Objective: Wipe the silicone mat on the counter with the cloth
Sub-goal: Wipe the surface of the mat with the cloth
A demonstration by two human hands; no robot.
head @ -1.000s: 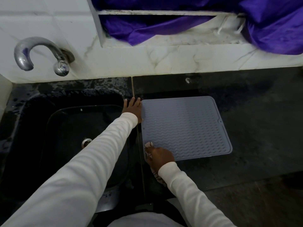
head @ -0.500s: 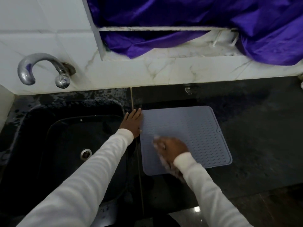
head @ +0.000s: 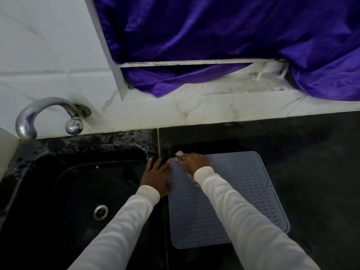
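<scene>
The silicone mat point(head: 239, 199) lies flat on the dark, speckled stone counter point(head: 311, 172) just right of the sink — a pale grey-blue rectangle with rounded corners, a raised rim and a surface of small wavy ridges running in rows. At its far left corner the right hand point(head: 196, 161) presses down on the cloth point(head: 180, 155), a crumpled, light-coloured rag with a faint pattern; the fingers are curled over it and bunch it against the mat, and a tail of the fabric shows again under the wrist. The left hand point(head: 156, 177) rests flat on the counter with its fingers straight and slightly spread, its edge touching the mat's left side. Both arms wear smooth white long sleeves. The sink point(head: 48, 168) is a deep, glossy black basin with rounded corners, wet-looking around its rim; a round metal drain point(head: 100, 211) sits in its floor, and nothing else can be made out inside it. Above the basin a curved chrome tap point(head: 46, 115) comes out of the white marble-veined tiled wall point(head: 48, 61). A shiny purple fabric point(head: 214, 36) hangs in soft folds over a window ledge — it spills past the sill at the right.
</scene>
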